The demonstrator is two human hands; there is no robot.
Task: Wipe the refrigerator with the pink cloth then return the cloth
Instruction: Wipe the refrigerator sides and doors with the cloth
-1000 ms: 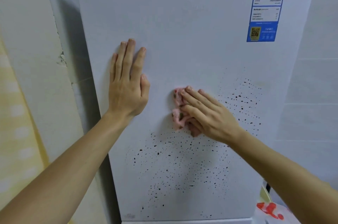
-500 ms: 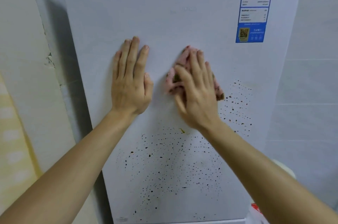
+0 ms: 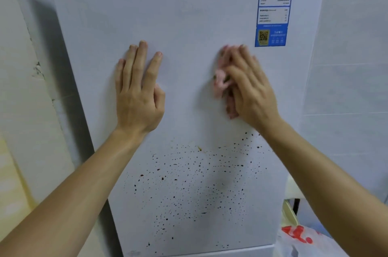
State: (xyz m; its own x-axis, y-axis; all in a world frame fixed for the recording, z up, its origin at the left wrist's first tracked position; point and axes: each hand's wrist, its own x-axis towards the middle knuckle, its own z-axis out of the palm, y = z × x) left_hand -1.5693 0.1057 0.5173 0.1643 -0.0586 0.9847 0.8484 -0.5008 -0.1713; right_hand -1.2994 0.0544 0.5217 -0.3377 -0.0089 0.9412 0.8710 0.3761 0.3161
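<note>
The white refrigerator point(image 3: 189, 15) door fills the view, with many dark specks point(image 3: 189, 183) spattered over its lower half. My left hand point(image 3: 138, 91) lies flat on the door with straight fingers, left of centre. My right hand point(image 3: 247, 86) presses the crumpled pink cloth point(image 3: 220, 80) against the door with straight fingers, just below and left of the blue label. The cloth shows at the hand's left edge and is mostly hidden under the palm. The right hand is blurred by motion.
A blue and white energy label point(image 3: 274, 5) is stuck at the door's upper right. A white tiled wall point(image 3: 346, 89) stands to the right, a pale wall point(image 3: 19, 89) to the left. A white plastic bag with red print point(image 3: 300, 238) lies at the lower right.
My right hand has slid the cloth up and to the right across the door, from the middle toward the label. The left hand stays flat in the same spot.
</note>
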